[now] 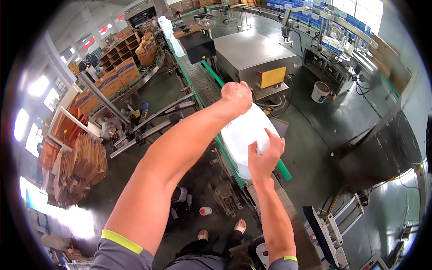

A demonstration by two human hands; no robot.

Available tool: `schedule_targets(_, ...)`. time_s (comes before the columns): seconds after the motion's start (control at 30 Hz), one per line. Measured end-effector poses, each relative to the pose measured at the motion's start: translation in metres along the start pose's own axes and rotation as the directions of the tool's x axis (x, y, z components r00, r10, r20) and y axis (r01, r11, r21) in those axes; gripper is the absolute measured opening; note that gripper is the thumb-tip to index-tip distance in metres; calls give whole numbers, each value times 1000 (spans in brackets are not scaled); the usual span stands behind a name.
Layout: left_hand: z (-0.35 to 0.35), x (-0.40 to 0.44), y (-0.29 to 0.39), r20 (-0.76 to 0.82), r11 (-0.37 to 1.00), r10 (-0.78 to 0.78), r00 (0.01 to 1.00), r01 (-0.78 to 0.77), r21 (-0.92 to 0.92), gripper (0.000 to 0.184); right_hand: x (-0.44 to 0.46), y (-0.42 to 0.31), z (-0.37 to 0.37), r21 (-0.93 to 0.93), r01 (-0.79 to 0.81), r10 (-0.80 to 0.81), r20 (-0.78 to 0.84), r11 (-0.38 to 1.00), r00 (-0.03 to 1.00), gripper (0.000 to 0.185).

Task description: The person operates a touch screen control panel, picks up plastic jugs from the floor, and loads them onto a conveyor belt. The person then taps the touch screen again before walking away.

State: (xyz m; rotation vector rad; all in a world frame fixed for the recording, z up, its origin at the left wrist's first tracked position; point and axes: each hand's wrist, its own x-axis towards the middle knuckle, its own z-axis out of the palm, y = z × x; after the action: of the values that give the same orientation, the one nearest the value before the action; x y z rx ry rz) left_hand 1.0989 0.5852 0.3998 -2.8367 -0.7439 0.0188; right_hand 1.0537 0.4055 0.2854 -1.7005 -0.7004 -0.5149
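Note:
A large white plastic jug stands or leans over the green-edged conveyor in front of me; glare washes out its details. My left hand is closed in a fist at the jug's far upper end, and what lies inside its fingers is hidden. Nearer to me, my right hand grips the side of the jug, thumb and fingers curled around a white part that looks like its handle. Farther up the conveyor are more white bottles.
A steel machine box with a yellow label sits beside the belt. Cartons line a roller track on the left, above stacked flat cardboard. A white bucket stands on the floor at right. Metal rails project left of the conveyor.

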Motion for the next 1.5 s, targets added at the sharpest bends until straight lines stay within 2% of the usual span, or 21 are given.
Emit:
schedule_targets(0.13, 12, 5, -24, -81, 969, 234, 969, -225, 104, 25, 3, 4, 7, 48, -72, 71, 33, 996, 997, 49)
schedule_targets(0.2, 22, 13, -41, -197, 874, 482, 853, -452, 180, 19, 11, 8, 10, 73, -83, 80, 46, 994, 996, 48)
schedule_targets(0.3, 23, 19, -53, -163, 753, 645, 747, -583, 307, 20, 8, 15, 10, 81, -110, 107, 43, 991, 993, 46)
schedule_targets(0.43, 27, 9, -52, -276, 887, 458, 845, -454, 83, 25, 10, 9, 14, 89, -130, 126, 47, 988, 991, 45)
schedule_targets(0.5, 32, 10, -43, -291, 981, 119, 949, -158, -115, 27, 11, 9, 14, 87, -152, 148, 51, 984, 988, 45)
schedule_targets(0.53, 36, 10, -41, -405, 978, 149, 902, -196, -76, 28, 14, 8, 15, 97, -163, 157, 65, 982, 985, 46)
schedule_targets(0.7, 36, 20, -54, -272, 908, 416, 868, -384, 164, 23, 10, 13, 17, 78, -199, 194, 69, 977, 979, 47)
schedule_targets(0.77, 36, 27, -63, -199, 716, 671, 715, -554, 424, 18, 14, 13, 18, 155, -191, 179, 89, 969, 980, 47)
schedule_targets(0.83, 37, 27, -61, -186, 760, 616, 765, -516, 394, 22, 9, 14, 20, 105, -174, 167, 79, 979, 983, 47)
schedule_targets(0.9, 38, 16, -70, -347, 902, 430, 834, -385, 194, 36, 17, 15, 30, 73, -143, 138, 63, 987, 988, 47)
schedule_targets(0.93, 35, 2, -75, -474, 948, 310, 824, -305, 89, 48, 18, 15, 33, 86, -97, 90, 75, 992, 993, 47)
schedule_targets(1.0, 47, -36, -94, -633, 926, -41, 773, -209, -316, 42, 19, 12, 36, 50, -25, 21, 89, 998, 996, 46)
schedule_targets(1.07, 83, -97, -119, -566, 845, -269, 779, -90, -526, 31, 23, 11, 46, 55, -9, 4, 95, 998, 996, 47)
schedule_targets(1.13, 144, -185, -138, -265, 702, -415, 870, 121, -702, 31, 27, 10, 58, 36, 13, -17, 99, 999, 995, 49)
schedule_targets(1.17, 169, -239, -139, -40, 711, -437, 898, 318, -627, 28, 29, 11, 65, 45, 15, -19, 96, 999, 995, 49)
schedule_targets(1.23, 297, -386, -175, 129, 889, -197, 972, 233, -393, 32, 37, 13, 78, 62, 44, -50, 89, 997, 995, 48)
schedule_targets(1.3, 345, -549, -185, 646, 862, -230, 728, 461, -213, 40, 47, 10, 86, 81, 52, -60, 97, 995, 993, 48)
schedule_targets(1.33, 405, -669, -208, 689, 911, -131, 713, 361, -200, 45, 50, 9, 89, 88, 53, -63, 115, 995, 991, 48)
schedule_targets(1.37, 440, -779, -218, 835, 793, -345, 429, 609, 14, 25, 53, 7, 93, 91, 58, -69, 115, 994, 991, 48)
schedule_targets(1.43, 356, -854, -200, 896, 357, -438, -77, 899, 252, 24, 62, 7, 104, 94, 49, -64, 156, 994, 986, 47)
schedule_targets(1.5, 304, -888, -182, 856, -56, -423, -298, 951, 303, 25, 68, 10, 116, 93, 61, -76, 163, 994, 984, 46)
